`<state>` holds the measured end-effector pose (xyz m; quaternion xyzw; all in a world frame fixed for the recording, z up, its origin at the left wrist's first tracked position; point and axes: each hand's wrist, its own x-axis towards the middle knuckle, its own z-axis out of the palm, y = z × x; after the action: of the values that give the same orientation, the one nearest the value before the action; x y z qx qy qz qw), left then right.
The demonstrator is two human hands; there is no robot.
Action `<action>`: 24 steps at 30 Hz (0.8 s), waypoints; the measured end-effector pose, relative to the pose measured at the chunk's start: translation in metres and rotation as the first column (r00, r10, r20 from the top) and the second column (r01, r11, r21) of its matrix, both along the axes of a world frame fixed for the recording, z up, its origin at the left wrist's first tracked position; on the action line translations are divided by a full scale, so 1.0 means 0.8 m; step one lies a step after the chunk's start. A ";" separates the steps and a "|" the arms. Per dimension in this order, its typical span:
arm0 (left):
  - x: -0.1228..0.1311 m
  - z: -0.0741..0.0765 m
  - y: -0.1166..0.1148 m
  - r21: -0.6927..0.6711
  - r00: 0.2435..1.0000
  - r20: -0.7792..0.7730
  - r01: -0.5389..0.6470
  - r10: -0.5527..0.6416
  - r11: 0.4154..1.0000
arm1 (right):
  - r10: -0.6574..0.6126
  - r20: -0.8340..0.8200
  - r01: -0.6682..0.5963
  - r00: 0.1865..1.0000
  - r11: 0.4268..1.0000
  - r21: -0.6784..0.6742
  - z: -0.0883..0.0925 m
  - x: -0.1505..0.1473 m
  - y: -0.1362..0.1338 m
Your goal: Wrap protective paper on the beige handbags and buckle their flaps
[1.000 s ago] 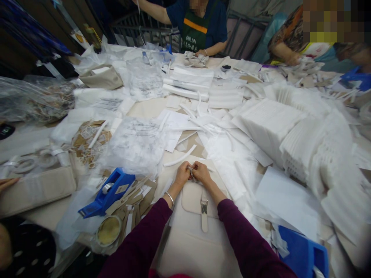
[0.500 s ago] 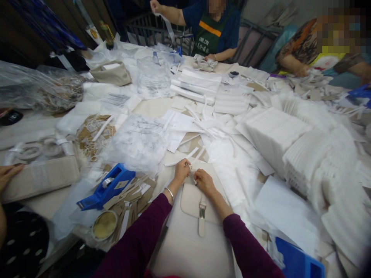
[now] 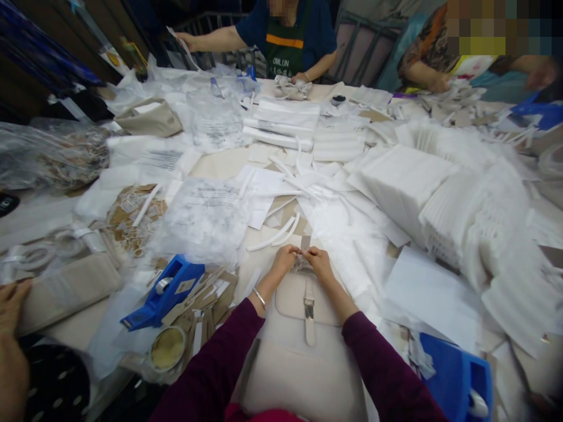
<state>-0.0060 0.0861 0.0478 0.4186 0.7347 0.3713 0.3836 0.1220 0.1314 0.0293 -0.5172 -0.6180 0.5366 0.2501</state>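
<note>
A cream handbag [image 3: 303,351] with a flap and metal clasp lies in front of me. Both hands meet at its top edge. My left hand [image 3: 285,259] and my right hand [image 3: 319,261] are closed in a pinch, fingertips touching, on a small part at the bag's top that I cannot make out. Two white strips [image 3: 277,234] lie just beyond my fingers. Both my sleeves are maroon, and a bracelet is on my left wrist.
A blue tape dispenser [image 3: 165,290] and brown tags lie at my left, a tin [image 3: 166,350] below them. White foam stacks [image 3: 440,199] fill the right. A blue box [image 3: 457,381] sits near right. Other people work across the table and at left [image 3: 11,328].
My hands parted half a second ago, then came together again at the bag's top edge. The white strip they held now lies on the table beyond them.
</note>
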 end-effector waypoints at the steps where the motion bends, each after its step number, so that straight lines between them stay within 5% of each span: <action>1: 0.004 -0.005 -0.004 -0.009 0.998 0.015 0.063 -0.063 0.998 | -0.040 -0.030 0.039 0.999 0.999 -0.014 -0.002 0.003 -0.001; 6: 0.013 -0.013 -0.018 -0.005 0.972 0.014 0.234 -0.234 0.972 | -0.246 -0.159 0.235 0.956 0.968 -0.086 -0.006 0.010 -0.002; 11: 0.015 -0.017 -0.021 0.027 0.956 0.048 0.288 -0.289 0.957 | -0.483 -0.156 0.449 0.862 0.869 -0.208 -0.009 0.012 -0.001; 15: 0.023 -0.014 -0.015 -0.021 0.944 0.080 0.322 -0.320 0.946 | -0.446 -0.209 0.407 0.870 0.890 -0.204 -0.004 0.010 -0.002; 24: 0.031 -0.012 -0.019 -0.073 0.905 -0.227 0.352 -0.360 0.933 | -0.385 -0.222 0.391 0.896 0.920 -0.017 0.021 0.021 -0.007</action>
<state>0.0186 0.0709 0.0385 0.5809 0.6921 0.2312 0.3607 0.1384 0.1260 0.0460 -0.5635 -0.4782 0.5214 0.4265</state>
